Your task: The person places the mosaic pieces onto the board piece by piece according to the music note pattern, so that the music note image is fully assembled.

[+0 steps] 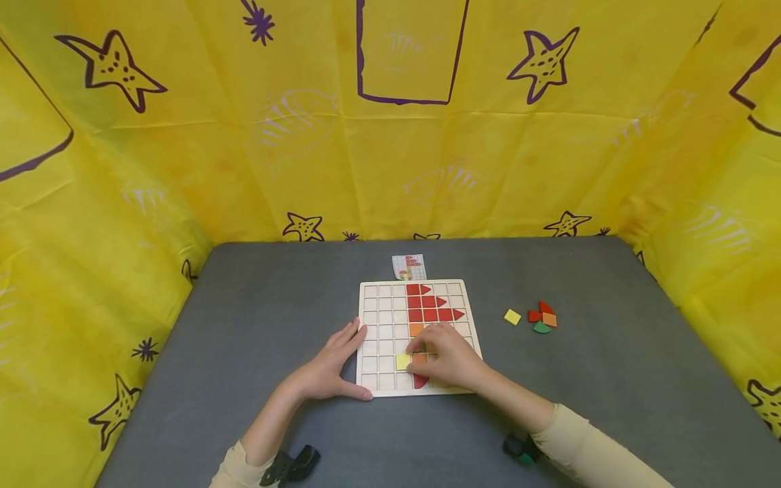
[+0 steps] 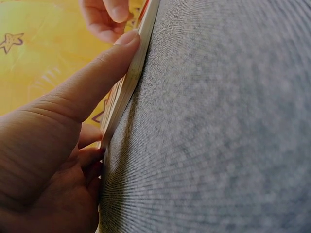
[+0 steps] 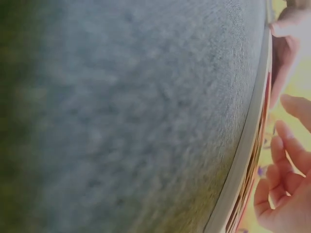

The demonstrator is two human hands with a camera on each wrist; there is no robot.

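A pale grid board (image 1: 369, 339) lies on the grey table. My left hand (image 1: 329, 369) rests at its lower left corner, thumb along the near edge and straight fingers at the left side. Over the lower middle of the grid is my right hand (image 1: 450, 356), its bent fingers and thumb apart, fingertips right beside a yellow square tile (image 1: 402, 362). Red tiles (image 1: 430, 314) form three rows with pointed ends in the upper grid. Below them sits an orange square (image 1: 416, 330). Under the right hand, an orange tile and a red rounded piece (image 1: 420, 381) are partly hidden.
Behind the board lies a small pattern card (image 1: 409, 266). To the right are a loose yellow square (image 1: 512, 316) and a cluster with an orange square (image 1: 550, 319), a green rounded piece (image 1: 541, 327) and red pieces. Yellow printed cloth (image 1: 378, 169) surrounds the table.
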